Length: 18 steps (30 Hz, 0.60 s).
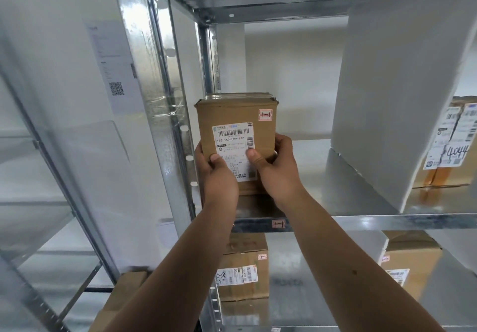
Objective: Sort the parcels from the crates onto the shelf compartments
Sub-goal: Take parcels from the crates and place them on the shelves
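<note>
Curling fingers (282, 144) of the right hand (277, 171) round the right edge of a cardboard parcel (236, 117), thumb pressed flat on the lower right corner of its white shipping label (232, 138). Mirroring that with the left hand (219, 177): fingers hooked round the left edge, thumb flat on the label's lower left part. Gripping low, near the bottom corners, both hands closed firmly on the box. Holding the parcel upright, label toward the camera, in the left-end compartment of the metal shelf (387, 222), just beside the galvanised upright (160, 99). Cannot tell whether resting on the board or held just above it. Bearing a red-and-white sticker (265, 115) at the top right corner, similar in look to the edge tag (278, 224) on the shelf's front lip directly below. Bounded on the right by a tall white divider block (387, 99), with a second labelled parcel (449, 151) beyond it. Showing a lower parcel (242, 267) and a lower right parcel (410, 262) on the level beneath.
</note>
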### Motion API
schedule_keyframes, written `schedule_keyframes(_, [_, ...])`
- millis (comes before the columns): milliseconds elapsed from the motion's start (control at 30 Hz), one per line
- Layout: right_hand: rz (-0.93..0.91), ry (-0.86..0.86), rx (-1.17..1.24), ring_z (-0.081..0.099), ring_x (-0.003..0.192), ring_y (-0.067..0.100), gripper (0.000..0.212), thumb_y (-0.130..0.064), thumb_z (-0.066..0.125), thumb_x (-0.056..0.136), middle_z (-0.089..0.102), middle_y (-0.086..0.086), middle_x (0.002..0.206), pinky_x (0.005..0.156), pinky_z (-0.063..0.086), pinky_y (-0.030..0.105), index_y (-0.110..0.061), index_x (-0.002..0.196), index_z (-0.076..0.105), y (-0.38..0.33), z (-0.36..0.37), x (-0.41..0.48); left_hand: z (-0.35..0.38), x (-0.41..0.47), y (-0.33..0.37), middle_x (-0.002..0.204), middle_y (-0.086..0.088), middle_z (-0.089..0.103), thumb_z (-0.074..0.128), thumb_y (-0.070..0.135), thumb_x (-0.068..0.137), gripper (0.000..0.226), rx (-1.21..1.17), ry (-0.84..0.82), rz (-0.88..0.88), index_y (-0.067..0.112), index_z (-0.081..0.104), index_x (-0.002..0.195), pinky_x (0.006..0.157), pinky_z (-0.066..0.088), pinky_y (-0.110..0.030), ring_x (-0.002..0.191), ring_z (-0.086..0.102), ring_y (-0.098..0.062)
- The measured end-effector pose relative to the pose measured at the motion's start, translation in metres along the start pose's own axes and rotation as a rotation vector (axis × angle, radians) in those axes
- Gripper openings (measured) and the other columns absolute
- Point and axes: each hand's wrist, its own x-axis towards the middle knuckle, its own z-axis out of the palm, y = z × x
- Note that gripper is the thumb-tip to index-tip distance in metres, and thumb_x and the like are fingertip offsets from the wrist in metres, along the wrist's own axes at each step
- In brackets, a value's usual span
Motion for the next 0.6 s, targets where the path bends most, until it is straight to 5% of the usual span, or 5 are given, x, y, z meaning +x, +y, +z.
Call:
schedule_keyframes(267, [-0.003, -0.008, -0.023, 0.065, 0.111, 0.004, 0.057, -0.024, 0.072, 0.101, 0.065, -0.015, 0.124, 0.087, 0.055, 0.02, -0.025, 0.147, 0.039, 0.007, 0.008, 0.014, 0.007, 0.014, -0.005, 0.116, 0.012, 0.062, 0.034, 0.017, 0.113, 0.041, -0.013, 0.025, 0.038, 0.032, 0.047, 0.149, 0.069, 0.048, -0.017, 0.091, 0.061, -0.001])
schedule_keyframes(433, [-0.005, 0.002, -0.044, 0.063, 0.106, -0.003, 0.058, -0.021, 0.07, 0.102, 0.064, -0.014, 0.123, 0.079, 0.052, 0.01, -0.022, 0.15, 0.037, 0.004, 0.009, 0.011, 0.009, 0.015, -0.008, 0.112, 0.016, 0.062, 0.035, 0.018, 0.112, 0.042, -0.009, 0.037, 0.069, 0.035, 0.048, 0.147, 0.091, 0.057, -0.036, 0.102, 0.064, -0.012])
schedule_keyframes(600, [0.004, -0.002, -0.043, 0.061, 0.101, -0.006, 0.058, -0.019, 0.066, 0.104, 0.06, -0.021, 0.118, 0.074, 0.054, 0.009, -0.022, 0.152, 0.033, 0.001, 0.01, 0.005, 0.004, 0.009, -0.003, 0.122, 0.009, 0.06, 0.034, 0.02, 0.113, 0.042, -0.023, 0.011, 0.052, 0.036, 0.045, 0.151, 0.084, 0.056, -0.034, 0.104, 0.063, -0.016])
